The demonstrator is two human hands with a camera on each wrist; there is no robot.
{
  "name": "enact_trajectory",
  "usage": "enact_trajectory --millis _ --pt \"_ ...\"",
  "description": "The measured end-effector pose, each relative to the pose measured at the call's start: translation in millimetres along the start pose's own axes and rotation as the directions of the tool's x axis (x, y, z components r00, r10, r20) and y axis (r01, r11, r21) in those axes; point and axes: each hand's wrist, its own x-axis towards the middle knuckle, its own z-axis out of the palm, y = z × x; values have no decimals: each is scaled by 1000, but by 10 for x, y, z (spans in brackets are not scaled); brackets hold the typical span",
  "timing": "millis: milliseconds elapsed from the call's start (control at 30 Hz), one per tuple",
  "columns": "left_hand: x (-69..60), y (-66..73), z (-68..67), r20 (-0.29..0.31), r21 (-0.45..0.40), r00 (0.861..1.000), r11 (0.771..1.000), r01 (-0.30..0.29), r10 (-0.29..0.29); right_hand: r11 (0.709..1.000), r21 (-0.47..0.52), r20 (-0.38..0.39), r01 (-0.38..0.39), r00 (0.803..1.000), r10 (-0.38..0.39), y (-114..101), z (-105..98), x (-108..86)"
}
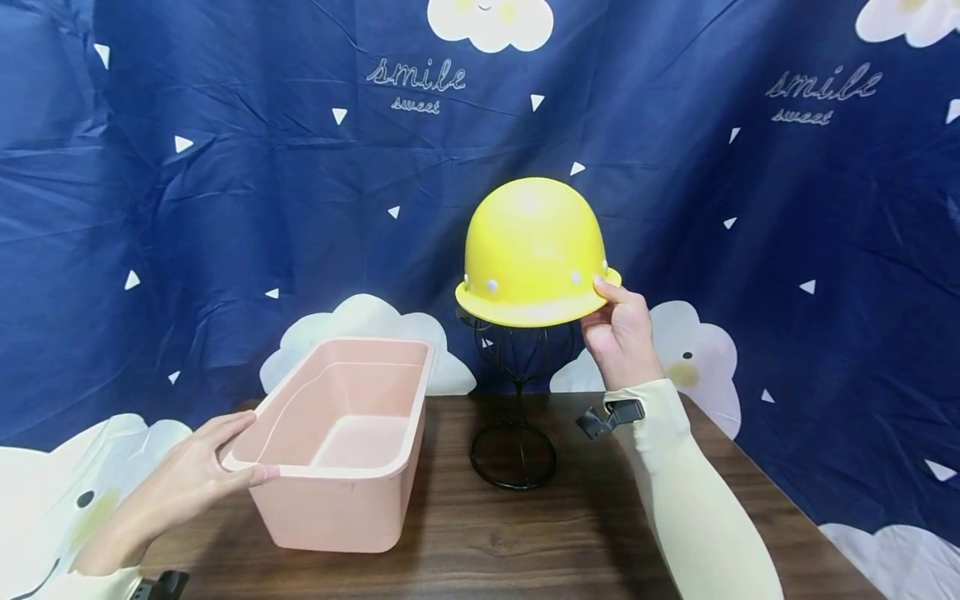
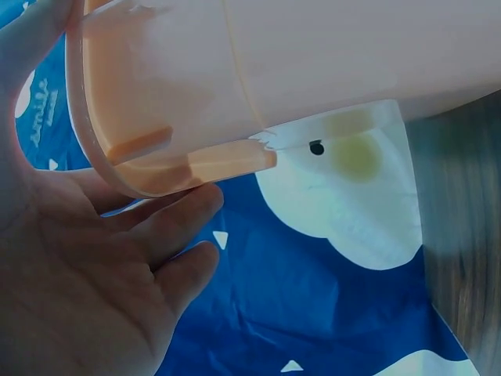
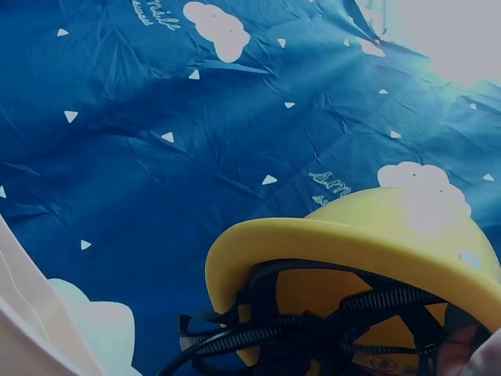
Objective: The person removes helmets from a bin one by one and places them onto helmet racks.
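Yellow helmet (image 1: 534,242) sits over the black wire stand (image 1: 513,486), between 1 and 2 o'clock from the pink tub (image 1: 337,512); right hand (image 1: 621,329) pinches the brim around 4 o'clock, thumb on top, fingers below; left hand (image 1: 183,479) spans the tub's 8 o'clock corner, thumb over the rim, fingers bent loosely under its lip; can't tell if helmet weight is off the stand; main risk: one-sided pinch lets helmet tip toward 8 o'clock and slip; black harness (image 3: 387,298) inside could snag the wires and topple the stand; loose corner hold could let the tub swing.
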Motion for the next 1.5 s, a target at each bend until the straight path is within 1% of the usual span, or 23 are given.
enact_trajectory --millis 267,600,800,967,1100,1300,1500 --pt "4 -1 -2 8 -8 1000 1000 -2 2 1000 -5 -30 -29 999 29 31 -243 -7" --pt "8 9 5 8 -5 1000 1000 -8 8 998 11 -24 -58 998 59 89 -495 -27" --pt "29 9 2 28 2 1000 1000 12 -12 997 -15 -3 -72 997 72 139 -581 -34" --pt "24 10 5 29 -1 1000 1000 9 -9 995 -58 -37 -83 996 81 170 -660 -43" --pt "16 10 3 24 -11 1000 1000 6 -6 993 -64 -62 -98 994 94 175 -733 -46" --pt "5 -1 -4 30 -11 999 1000 20 -20 992 -67 -39 -106 994 103 193 -794 -58" --pt "2 -7 7 33 2 999 1000 22 -22 991 -98 -41 -88 996 85 214 -845 -74"
